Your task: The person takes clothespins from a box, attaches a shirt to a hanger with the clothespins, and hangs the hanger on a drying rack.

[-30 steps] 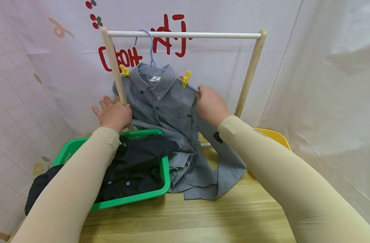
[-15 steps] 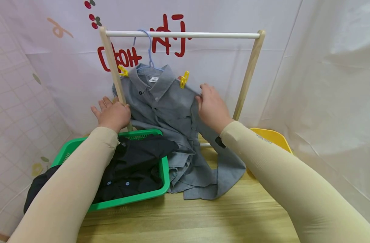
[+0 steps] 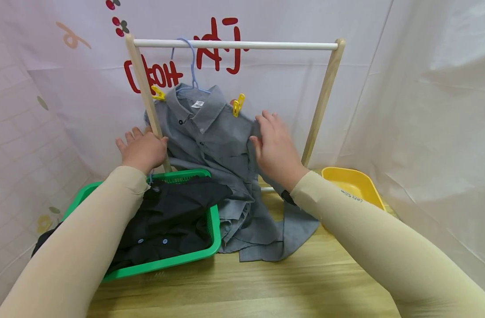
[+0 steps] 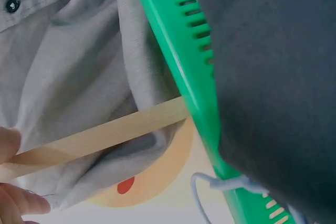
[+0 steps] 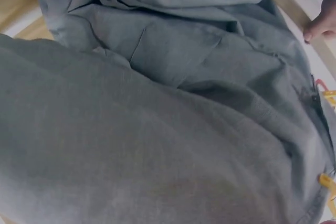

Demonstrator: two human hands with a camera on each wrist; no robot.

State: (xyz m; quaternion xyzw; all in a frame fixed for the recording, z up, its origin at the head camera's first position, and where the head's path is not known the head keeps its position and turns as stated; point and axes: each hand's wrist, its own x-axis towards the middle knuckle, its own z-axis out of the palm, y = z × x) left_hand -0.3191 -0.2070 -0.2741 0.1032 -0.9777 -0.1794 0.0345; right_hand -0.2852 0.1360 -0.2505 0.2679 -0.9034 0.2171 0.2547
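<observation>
A grey button shirt [image 3: 210, 137] hangs on a pale blue hanger [image 3: 190, 62] from the white rail [image 3: 234, 44] of a wooden rack, with its tail heaped on the table. Yellow clips [image 3: 237, 105] pin its shoulders. My right hand [image 3: 274, 148] lies on the shirt's right shoulder and sleeve with the fingers straight. The right wrist view is filled with this shirt [image 5: 157, 129]. My left hand [image 3: 140, 148] rests against the rack's left post [image 3: 148, 106], thumb on one side, straight fingers on the other. The left wrist view shows that post [image 4: 105, 135] and my fingertips [image 4: 21, 203].
A green basket [image 3: 174, 260] with a black garment [image 3: 174, 212] sits at the front left on the wooden table [image 3: 266, 287]. A yellow tray [image 3: 351, 185] lies behind my right forearm. White fabric walls close in at the back and right.
My right hand has let go of the shirt's shoulder seam, slid slightly down and left, and flattened on the cloth. The left hand stays at the post.
</observation>
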